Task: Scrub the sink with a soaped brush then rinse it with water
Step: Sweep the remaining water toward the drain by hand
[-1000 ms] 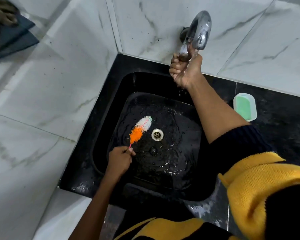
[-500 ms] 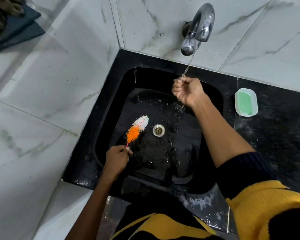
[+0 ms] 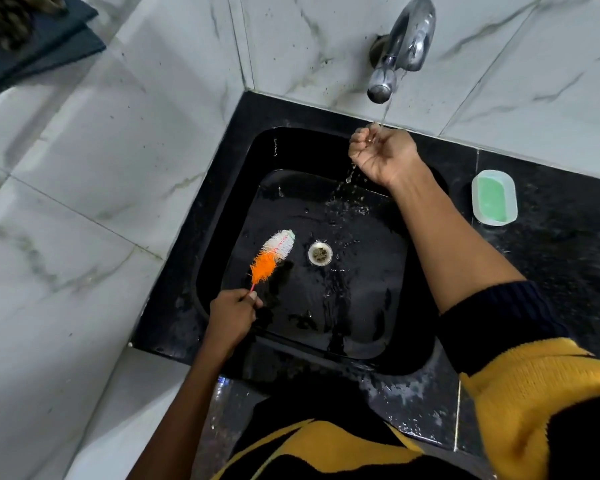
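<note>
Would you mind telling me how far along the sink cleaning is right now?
Scrubbing looks done: no suds show in the wet sink. Rinsing is in hand: the tap runs over the cupped right hand, while the left hand holds the brush in the basin. Rinsing all the walls remains.

left hand (image 3: 232,315) gripping brush (image 3: 272,257), right hand (image 3: 383,154) under tap (image 3: 400,50)

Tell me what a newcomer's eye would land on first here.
First the orange and white brush, bright against the black sink, held by the left hand just left of the drain. Next the right hand, cupped under water from the tap. The green soap sits on the counter at right.
</note>
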Motion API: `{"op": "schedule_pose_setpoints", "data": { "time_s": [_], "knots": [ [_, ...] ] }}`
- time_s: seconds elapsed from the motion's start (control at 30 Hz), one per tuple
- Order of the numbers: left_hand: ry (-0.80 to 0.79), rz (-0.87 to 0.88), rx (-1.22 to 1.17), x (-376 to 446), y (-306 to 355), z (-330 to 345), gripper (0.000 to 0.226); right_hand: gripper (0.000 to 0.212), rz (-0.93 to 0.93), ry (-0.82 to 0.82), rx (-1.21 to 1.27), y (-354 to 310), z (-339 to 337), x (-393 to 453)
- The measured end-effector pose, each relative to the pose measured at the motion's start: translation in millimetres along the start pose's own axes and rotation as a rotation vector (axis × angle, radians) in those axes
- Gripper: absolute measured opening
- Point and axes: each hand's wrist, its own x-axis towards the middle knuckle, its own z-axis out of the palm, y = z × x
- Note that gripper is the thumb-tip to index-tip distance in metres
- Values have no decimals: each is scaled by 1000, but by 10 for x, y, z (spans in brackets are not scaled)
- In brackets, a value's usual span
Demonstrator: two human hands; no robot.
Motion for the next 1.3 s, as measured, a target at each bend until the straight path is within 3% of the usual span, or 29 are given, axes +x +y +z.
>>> {"op": "schedule_pose_setpoints", "data": {
  "time_s": [0.1, 0.27, 0.37, 0.57, 0.67, 0.87, 1.0, 1.13, 1.3],
  "knots": [
    [8, 5, -4, -17, -28, -21, 36, 44, 7, -1, 59, -34, 26, -14],
    [13, -6, 14, -36, -47, -52, 35, 21, -19, 9, 85, -15, 94, -58],
    [11, -2, 13, -50, -46, -67, 35, 29, -33, 6, 113, -43, 129, -61],
    [10, -6, -5, -70, -61, -96, 35, 20, -1, -146, -44, 22, 124, -192],
    [6, -13, -5, -71, -74, -96, 35, 22, 149, -223, -315, 203, -26, -335],
    [21, -10, -2, -68, -82, -138, 35, 32, 620, -373, -1223, 908, -774, -677],
    [31, -15, 18, -66, -95, -166, 35, 33, 825, -248, -1599, 1118, -1197, -789],
    [28, -9, 16, -72, -123, -160, 35, 19, 636, -130, -1608, 992, -1249, -812],
    [4, -3, 21, -84, -124, -97, 36, 25, 289, -41, -1418, 708, -1134, -804]
  ]
}}
